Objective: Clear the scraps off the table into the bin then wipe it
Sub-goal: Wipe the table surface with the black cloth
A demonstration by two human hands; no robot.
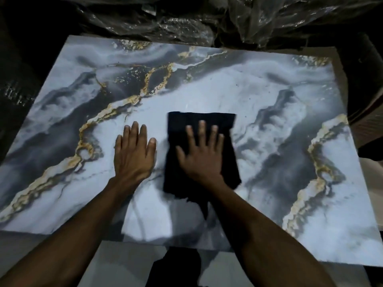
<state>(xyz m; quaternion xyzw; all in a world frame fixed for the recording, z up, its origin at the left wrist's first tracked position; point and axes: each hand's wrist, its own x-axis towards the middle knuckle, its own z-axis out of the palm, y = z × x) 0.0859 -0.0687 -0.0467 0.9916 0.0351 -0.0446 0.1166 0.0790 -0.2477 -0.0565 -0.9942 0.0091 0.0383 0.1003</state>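
Hands first: the right hand (200, 154) lies flat on a black cloth (202, 150), fingers straight and spread, palm pressing it onto the desk (269, 90); nothing is gripped. Just to its left, the left hand (134, 154) rests flat on the bare desk, fingers straight and close together, holding nothing and not touching the cloth. By size: the desk fills most of the view, a marble-patterned top in white, grey and dark blue with gold veins running across it. Behind its far edge lies a heap of crumpled clear plastic sheeting (186, 21) against a dark background. A cardboard box (364, 129) shows at the right edge, partly out of view. The cloth, folded to a rough rectangle with a ragged near end, sits near the middle of the desk. A few tiny dark specks (266, 92) dot the pale surface beyond the cloth, too small to identify.
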